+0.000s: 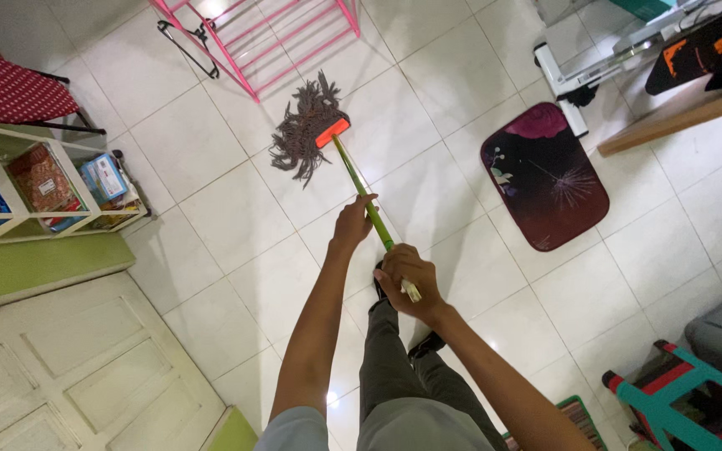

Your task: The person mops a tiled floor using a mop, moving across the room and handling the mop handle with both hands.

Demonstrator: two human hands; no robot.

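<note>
Two hands on one mop handle (367, 203): the right hand (409, 277) is clamped around the top end, nearest the body, and the left hand (351, 224) is closed on the green shaft just beyond it. Following the handle away from the person, it runs down to an orange clamp and the dark string mop head (302, 131), spread flat on the white tiled floor (236, 209). Just past the mop head stands a pink metal rack (286, 38), with a black clothes hanger (190, 42) beside it. Right of the handle lies a dark red floral mat (545, 177); left of it, a white shelf unit (52, 179) holding packets. Risk from here, I'd judge: the strings could snag the rack's legs or drag the hanger along, and wet tile underfoot could mean a slip.
</note>
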